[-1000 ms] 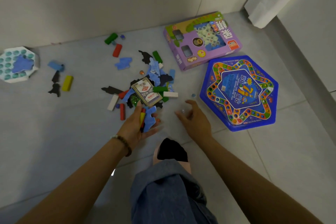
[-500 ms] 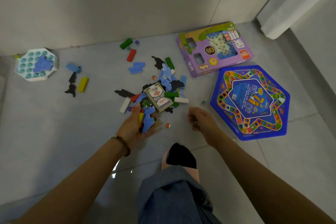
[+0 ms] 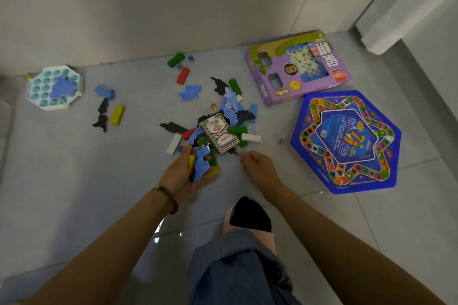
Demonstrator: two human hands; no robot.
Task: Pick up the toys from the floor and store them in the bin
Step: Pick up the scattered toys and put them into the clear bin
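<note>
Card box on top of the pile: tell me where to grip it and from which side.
Probably pinch the card box across its two long edges, from above on the near side, with the right hand. It lies face up atop the pile, those edges exposed, its near corner right by that hand. The left hand holds a blue puzzle piece.

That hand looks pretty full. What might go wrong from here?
1. The left hand grips a blue puzzle piece and several blocks; adding more could spill them.
2. The loose marble by the blue board may roll off or be trodden on by the foot.
3. No bin is in view, so the handful probably has to be carried some way.
</note>
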